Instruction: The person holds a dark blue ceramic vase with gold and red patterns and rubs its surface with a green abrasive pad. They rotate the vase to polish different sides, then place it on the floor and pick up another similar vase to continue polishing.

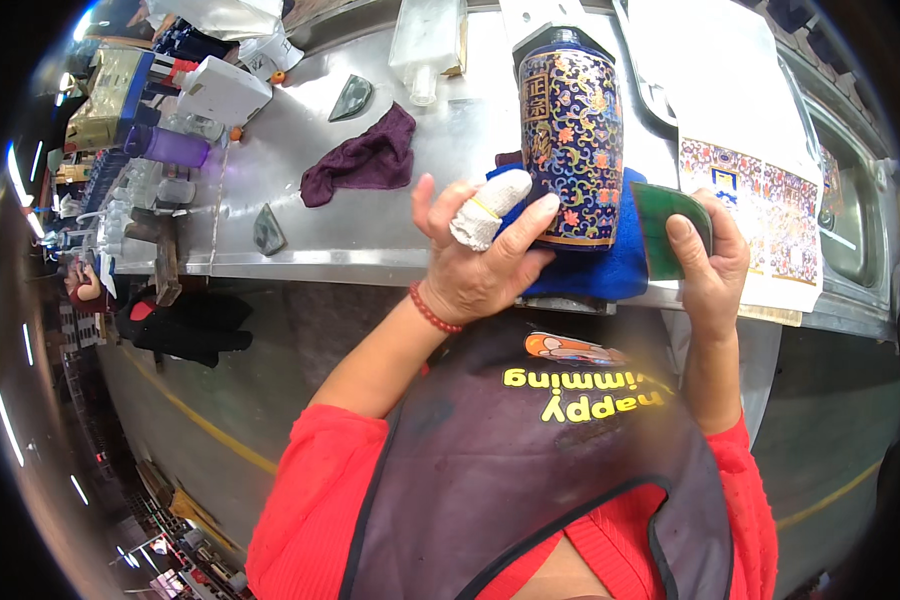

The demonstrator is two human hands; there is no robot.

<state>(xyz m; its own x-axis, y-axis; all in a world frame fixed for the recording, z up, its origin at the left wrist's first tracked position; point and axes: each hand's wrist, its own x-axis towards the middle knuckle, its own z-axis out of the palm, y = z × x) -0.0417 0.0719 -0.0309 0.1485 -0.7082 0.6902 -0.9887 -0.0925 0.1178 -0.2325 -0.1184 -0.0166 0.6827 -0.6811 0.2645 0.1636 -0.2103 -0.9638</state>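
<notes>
A dark blue bottle (580,140) with a colourful floral pattern lies on a blue cloth (610,270), its base toward me. My left hand (480,245) is at the bottle's lower left with fingers spread. One fingertip overlaps the bottle's edge; I cannot tell how firmly it touches. White wrapping (478,222), held by a yellow band, covers one or more of its fingers. To the right of the bottle, my right hand (712,260) pinches a flat green scraper (665,228) between thumb and fingers. The scraper stands apart from the bottle.
Patterned printed sheets (760,225) lie at the right, beside a metal sink (855,220). On the metal table (270,180) are a crumpled purple cloth (365,160) and two dark green scraper-like pieces (351,98). A clear container (425,45) stands at the back; bottles and boxes crowd the left.
</notes>
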